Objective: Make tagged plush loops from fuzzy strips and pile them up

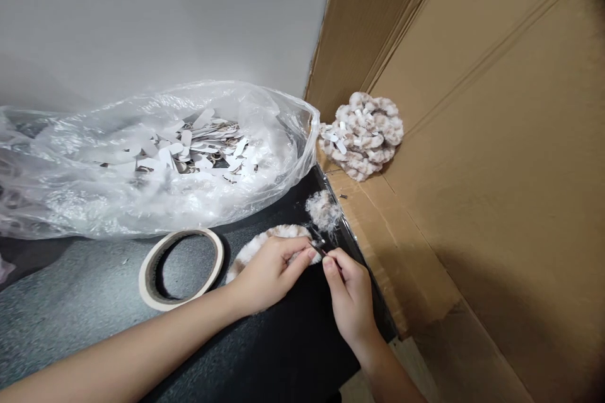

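A flat, furry white-and-brown piece (258, 244) lies on the dark tabletop, partly covered by my left hand (278, 271). The thumb and forefinger of that hand are pinched together at the furry piece's right edge. Close by, my right hand (348, 289) is closed, pinching the end of a small dark strip (318, 250) that spans the gap between both hands' fingertips. What kind of thing the strip is I cannot tell. A clump of loose fluff (324, 210) sits just beyond the fingers, near the table edge.
A roll of masking tape (147, 271) lies left of the furry piece. Behind it spreads a clear plastic bag (265, 195) containing many white tabs (189, 145). A pile of furry pieces (371, 132) with white tabs rests against cardboard (496, 157) on the right.
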Action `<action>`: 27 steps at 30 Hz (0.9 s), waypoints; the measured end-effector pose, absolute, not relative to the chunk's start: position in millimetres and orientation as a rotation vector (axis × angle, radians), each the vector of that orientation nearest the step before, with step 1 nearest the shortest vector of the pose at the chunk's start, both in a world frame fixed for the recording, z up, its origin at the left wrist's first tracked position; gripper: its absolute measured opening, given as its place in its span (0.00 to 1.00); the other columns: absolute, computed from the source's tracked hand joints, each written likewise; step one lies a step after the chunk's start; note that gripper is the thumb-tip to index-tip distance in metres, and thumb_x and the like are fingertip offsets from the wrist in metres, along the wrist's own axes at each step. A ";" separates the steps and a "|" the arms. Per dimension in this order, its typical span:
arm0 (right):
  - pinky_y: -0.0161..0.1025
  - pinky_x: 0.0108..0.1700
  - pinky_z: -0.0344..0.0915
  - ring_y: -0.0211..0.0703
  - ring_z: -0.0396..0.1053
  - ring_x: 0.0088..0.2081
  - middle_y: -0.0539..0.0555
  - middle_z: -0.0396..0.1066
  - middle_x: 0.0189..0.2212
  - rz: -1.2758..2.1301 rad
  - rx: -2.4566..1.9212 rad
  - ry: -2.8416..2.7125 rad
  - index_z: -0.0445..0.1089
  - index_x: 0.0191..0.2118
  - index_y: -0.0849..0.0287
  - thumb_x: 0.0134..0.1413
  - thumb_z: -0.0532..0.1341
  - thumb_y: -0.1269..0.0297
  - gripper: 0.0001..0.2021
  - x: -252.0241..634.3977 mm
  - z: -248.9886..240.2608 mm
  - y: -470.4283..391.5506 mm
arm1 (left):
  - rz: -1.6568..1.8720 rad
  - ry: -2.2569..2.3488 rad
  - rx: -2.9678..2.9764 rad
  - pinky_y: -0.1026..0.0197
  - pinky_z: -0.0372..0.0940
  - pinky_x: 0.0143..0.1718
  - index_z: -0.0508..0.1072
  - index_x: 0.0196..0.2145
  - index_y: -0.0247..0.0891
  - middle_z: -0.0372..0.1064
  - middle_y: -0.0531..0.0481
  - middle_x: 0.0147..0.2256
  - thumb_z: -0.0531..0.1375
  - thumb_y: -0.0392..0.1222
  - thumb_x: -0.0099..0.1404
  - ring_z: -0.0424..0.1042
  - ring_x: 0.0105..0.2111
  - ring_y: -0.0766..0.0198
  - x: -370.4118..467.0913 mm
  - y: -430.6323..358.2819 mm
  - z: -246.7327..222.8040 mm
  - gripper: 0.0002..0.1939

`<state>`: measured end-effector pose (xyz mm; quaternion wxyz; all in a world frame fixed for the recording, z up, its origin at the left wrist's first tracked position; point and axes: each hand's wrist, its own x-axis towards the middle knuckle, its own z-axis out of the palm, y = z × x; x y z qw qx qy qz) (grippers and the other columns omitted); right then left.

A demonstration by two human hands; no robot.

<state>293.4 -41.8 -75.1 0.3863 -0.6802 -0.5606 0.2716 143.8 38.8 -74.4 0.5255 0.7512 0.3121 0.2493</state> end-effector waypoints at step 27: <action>0.47 0.44 0.63 0.51 0.68 0.40 0.59 0.74 0.37 0.008 -2.040 -1.478 0.73 0.38 0.59 0.59 0.57 0.54 0.14 393.1 -75.9 -35.1 | 0.585 0.799 1.773 0.65 0.53 0.21 0.56 0.23 0.40 0.54 0.57 0.19 0.45 0.47 0.72 0.56 0.20 0.67 144.4 38.4 -70.7 0.19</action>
